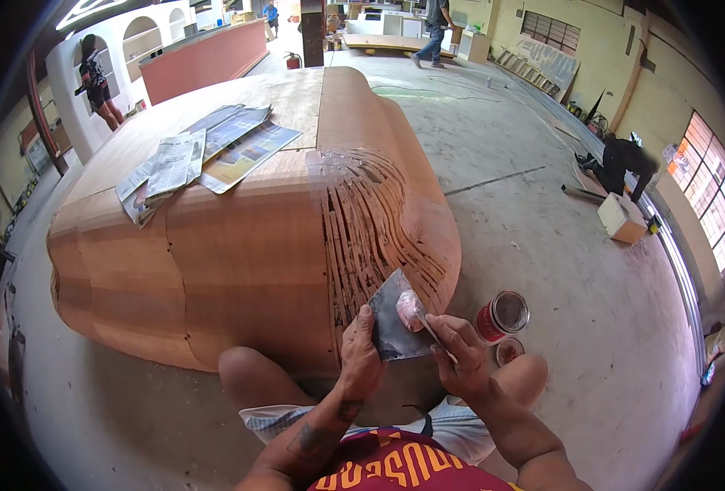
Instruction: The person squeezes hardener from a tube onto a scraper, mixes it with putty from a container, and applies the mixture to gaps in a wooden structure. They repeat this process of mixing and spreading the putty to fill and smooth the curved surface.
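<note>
My left hand [362, 350] grips the left edge of a flat grey plate [391, 323], its thumb on top. A lump of pink paste [410, 309] lies on the plate's right part. My right hand [460, 352] is closed on a thin spreader [439, 335], whose front end is at the paste. Just beyond the plate stands a large curved wooden form [240, 254], with dark open grooves between narrow strips [370, 213] at its rounded corner. To the right of my right hand is an open red can [501, 317], with a small round lid [509, 352] beside it.
Newspapers [190, 155] lie on the wooden form's top. On the concrete floor [526, 221], a crouching person [624, 164] is at the right near a pale box [622, 218]. Other people stand or walk farther back. A red extinguisher [294, 60] stands by a post.
</note>
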`<state>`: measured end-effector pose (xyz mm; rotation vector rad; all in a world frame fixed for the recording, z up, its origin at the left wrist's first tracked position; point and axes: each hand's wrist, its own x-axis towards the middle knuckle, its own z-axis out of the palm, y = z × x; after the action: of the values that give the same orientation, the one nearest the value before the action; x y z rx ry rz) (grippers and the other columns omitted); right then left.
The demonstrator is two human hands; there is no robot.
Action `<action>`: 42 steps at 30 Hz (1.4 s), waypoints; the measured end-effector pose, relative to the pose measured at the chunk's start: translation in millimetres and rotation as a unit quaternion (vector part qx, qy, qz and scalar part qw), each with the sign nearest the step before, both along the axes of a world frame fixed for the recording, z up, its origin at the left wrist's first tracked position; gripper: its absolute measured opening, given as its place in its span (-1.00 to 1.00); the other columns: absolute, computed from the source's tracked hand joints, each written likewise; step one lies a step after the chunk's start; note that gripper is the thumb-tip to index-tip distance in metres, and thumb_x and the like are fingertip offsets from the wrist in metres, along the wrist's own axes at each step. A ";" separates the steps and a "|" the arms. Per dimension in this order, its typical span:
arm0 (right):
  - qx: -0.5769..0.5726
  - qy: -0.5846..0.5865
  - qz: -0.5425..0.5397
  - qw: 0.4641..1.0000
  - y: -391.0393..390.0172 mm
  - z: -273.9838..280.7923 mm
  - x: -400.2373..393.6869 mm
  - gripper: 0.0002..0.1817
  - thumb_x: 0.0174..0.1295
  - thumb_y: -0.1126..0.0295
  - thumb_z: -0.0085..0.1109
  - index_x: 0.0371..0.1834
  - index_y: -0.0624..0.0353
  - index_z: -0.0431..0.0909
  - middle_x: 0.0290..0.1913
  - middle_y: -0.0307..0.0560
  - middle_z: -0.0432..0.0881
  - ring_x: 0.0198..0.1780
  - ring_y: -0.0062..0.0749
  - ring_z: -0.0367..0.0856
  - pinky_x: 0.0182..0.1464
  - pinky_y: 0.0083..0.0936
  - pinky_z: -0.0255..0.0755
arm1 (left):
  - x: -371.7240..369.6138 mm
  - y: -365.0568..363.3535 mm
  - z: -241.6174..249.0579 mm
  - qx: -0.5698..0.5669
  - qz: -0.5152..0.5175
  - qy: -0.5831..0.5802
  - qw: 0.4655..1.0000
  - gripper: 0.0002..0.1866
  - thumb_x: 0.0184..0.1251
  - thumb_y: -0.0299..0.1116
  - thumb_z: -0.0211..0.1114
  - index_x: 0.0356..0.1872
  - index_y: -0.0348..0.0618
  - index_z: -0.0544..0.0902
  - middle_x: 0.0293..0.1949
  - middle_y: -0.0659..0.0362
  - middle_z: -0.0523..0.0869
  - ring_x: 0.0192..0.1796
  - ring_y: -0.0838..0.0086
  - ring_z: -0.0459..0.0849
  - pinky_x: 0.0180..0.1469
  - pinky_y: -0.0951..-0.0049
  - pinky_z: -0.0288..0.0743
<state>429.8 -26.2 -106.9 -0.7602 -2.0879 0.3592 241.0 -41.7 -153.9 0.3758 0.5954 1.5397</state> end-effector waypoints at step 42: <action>-0.312 0.368 -0.013 0.876 -23.0 -7.6 31.6 -0.72 0.50 0.52 0.13 0.21 0.36 0.62 0.00 0.00 0.74 -0.08 -0.37 0.76 -0.03 -0.46 0.65 | -13.9 -48.8 -10.6 -0.052 -0.035 0.535 0.842 -0.64 0.75 -0.22 0.03 -0.09 -0.27 0.71 -0.32 0.20 0.81 -0.22 0.39 0.83 -0.13 0.40 0.63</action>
<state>461.4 -49.2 -114.4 -0.8360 -1.2236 1.1481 227.1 -90.5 -164.4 1.1849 1.4994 1.1086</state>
